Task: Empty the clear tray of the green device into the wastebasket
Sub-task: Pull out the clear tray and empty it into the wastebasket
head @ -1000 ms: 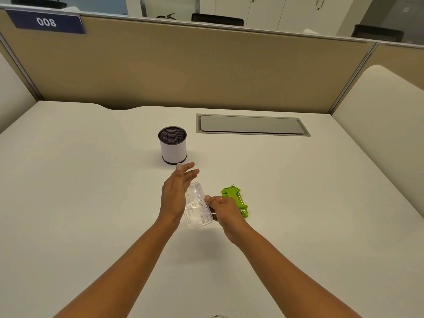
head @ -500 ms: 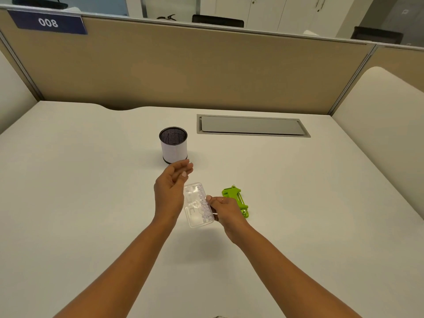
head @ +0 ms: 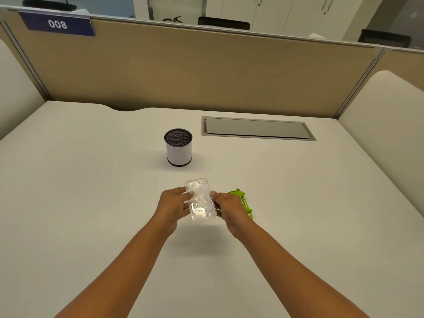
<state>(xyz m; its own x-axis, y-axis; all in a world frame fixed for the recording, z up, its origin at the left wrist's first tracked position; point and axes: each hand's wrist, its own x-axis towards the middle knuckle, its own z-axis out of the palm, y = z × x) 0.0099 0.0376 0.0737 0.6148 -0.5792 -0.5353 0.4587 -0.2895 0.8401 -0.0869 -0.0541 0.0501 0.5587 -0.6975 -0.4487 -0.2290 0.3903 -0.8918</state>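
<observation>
A clear tray [head: 201, 199] with small white bits along its right side is held above the white desk [head: 91, 203]. My left hand [head: 173, 207] grips its left edge and my right hand [head: 229, 208] pinches its right edge. The green device [head: 244, 201] lies on the desk just right of my right hand, partly hidden by it. The small wastebasket [head: 178, 147], white-sided with a black mesh rim, stands upright beyond the tray.
A grey cable hatch [head: 257, 129] is set into the desk at the back right. Tan partition walls [head: 206, 72] close the far side, and cream panels flank the left and right edges.
My left hand, open beside the tray before, has come back and closed on the tray's left edge. The tray now sits flatter between both hands.
</observation>
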